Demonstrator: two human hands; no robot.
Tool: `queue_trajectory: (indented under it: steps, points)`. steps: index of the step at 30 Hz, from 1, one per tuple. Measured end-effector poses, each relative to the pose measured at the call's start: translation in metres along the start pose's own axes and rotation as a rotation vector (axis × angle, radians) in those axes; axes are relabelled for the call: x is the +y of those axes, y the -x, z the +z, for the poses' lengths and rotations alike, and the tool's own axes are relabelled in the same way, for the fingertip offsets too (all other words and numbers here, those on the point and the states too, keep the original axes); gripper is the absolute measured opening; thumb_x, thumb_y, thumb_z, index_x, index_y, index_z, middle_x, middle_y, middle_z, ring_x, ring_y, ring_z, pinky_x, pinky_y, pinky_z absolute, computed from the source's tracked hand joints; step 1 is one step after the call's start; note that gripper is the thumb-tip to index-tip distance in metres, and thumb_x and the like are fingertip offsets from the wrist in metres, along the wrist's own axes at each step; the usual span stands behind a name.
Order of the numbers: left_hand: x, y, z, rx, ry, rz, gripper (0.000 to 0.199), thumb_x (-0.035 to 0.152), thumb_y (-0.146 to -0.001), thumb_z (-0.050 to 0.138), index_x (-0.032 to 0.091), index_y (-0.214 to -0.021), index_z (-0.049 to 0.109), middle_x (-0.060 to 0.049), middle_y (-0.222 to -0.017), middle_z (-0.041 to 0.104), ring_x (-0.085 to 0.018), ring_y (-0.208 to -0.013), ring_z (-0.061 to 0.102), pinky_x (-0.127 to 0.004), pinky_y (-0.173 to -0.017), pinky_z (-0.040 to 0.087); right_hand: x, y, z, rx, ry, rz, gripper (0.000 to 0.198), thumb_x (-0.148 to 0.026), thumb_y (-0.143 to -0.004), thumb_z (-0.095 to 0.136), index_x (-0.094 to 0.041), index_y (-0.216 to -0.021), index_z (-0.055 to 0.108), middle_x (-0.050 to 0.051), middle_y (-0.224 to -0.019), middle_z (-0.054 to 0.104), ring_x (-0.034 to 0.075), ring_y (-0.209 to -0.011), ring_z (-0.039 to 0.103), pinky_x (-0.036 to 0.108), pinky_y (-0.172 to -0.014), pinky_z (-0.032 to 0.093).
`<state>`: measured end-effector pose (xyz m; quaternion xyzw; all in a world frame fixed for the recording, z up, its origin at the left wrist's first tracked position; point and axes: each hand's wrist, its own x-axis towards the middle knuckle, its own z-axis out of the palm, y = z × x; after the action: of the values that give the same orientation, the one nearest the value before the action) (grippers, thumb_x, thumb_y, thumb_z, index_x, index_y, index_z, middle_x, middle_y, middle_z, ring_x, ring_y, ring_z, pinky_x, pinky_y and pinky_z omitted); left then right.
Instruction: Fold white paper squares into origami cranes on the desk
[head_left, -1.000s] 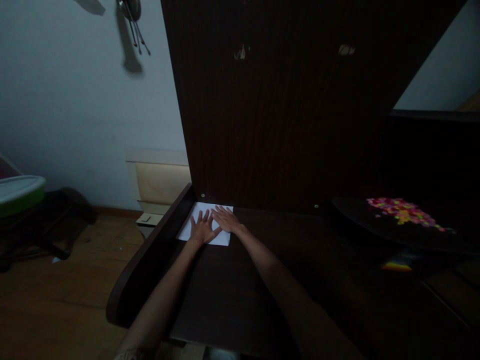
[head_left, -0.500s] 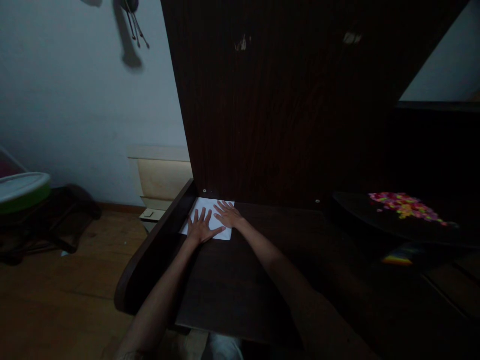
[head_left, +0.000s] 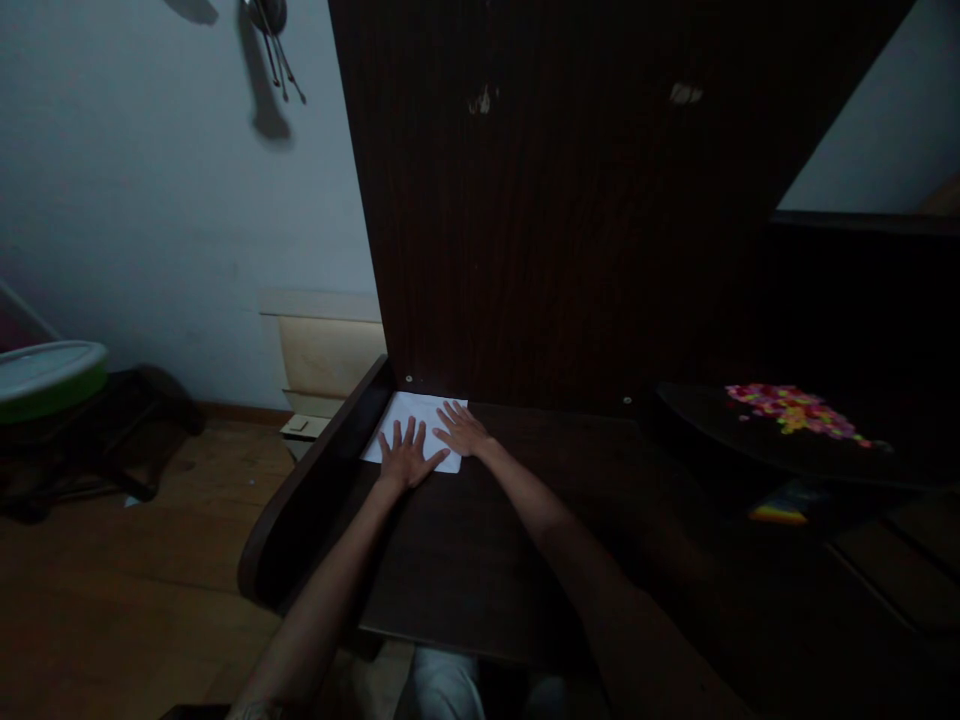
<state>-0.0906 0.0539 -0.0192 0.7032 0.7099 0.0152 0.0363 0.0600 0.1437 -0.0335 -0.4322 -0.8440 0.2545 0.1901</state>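
Surface (head_left: 465, 570): dark, wood-like, smooth in appearance. Left hand (head_left: 406, 465): palm down, fingers splayed over the near part of a white sheet (head_left: 416, 405); grasping nothing. Right hand (head_left: 462, 434): likewise flat and spread, at the sheet's right side; nothing gripped. White sheet: one, apparently paper, flat in the far left corner, beside the raised side board (head_left: 322, 490); layers cannot be told. Handling, as judged: light, flexible, easily creased, liable to slide; best taken by the free near right corner. Colourful small pieces (head_left: 799, 412): heaped, well to the right. Upright panel (head_left: 555, 200): dark, behind the sheet.
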Motion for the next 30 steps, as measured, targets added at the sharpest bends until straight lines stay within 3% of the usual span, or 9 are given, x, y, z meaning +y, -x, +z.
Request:
queue_trajectory:
  steps: [13,16,23,26,30]
  points:
    - [0.001,-0.001,-0.001,-0.06,0.005,-0.001,0.103,0.083,-0.072,0.027,0.02,-0.151,0.007,-0.008,-0.157,0.001,-0.042,-0.142,-0.006,-0.07,-0.105,-0.001,-0.003,0.004,-0.002,-0.034,0.103,0.014,0.067,-0.054,-0.089,0.042,-0.016,-0.143,0.036,0.008,-0.154,0.02,0.025,-0.145,0.008,0.043,-0.117,0.003]
    - [0.002,0.001,-0.003,-0.082,0.023,-0.001,0.103,0.083,-0.072,0.027,0.02,-0.151,0.009,-0.009,-0.157,0.004,-0.041,-0.142,-0.005,-0.07,-0.105,-0.001,-0.001,0.012,0.0,0.02,0.1,0.01,0.063,-0.05,-0.091,0.04,-0.016,-0.144,0.035,0.007,-0.155,0.018,0.025,-0.145,0.005,0.045,-0.117,0.003]
    - [0.004,0.009,-0.007,0.021,0.06,0.003,0.097,0.081,-0.074,0.028,0.022,-0.15,0.016,-0.011,-0.157,0.012,-0.041,-0.142,0.0,-0.067,-0.107,0.001,0.008,0.043,-0.002,0.083,0.099,0.109,0.068,-0.044,-0.092,0.04,-0.004,-0.145,0.028,0.019,-0.155,0.013,0.028,-0.144,0.005,0.044,-0.116,0.004]
    - [0.005,0.013,-0.007,0.105,0.067,0.016,0.095,0.081,-0.074,0.03,0.022,-0.149,0.021,-0.011,-0.157,0.014,-0.041,-0.142,0.0,-0.067,-0.107,0.0,0.008,0.053,-0.009,0.083,-0.067,0.109,0.067,-0.041,-0.09,0.045,-0.007,-0.145,0.027,0.018,-0.153,0.022,0.025,-0.144,0.01,0.044,-0.116,0.003]
    - [0.014,0.017,-0.007,0.128,0.08,0.028,0.09,0.078,-0.077,0.03,0.022,-0.148,0.025,-0.011,-0.157,0.016,-0.041,-0.142,0.002,-0.068,-0.106,0.001,0.002,0.058,-0.016,0.093,-0.289,0.109,0.058,-0.036,-0.092,0.041,-0.016,-0.144,0.028,0.014,-0.144,0.044,0.021,-0.139,0.031,0.047,-0.116,0.009]
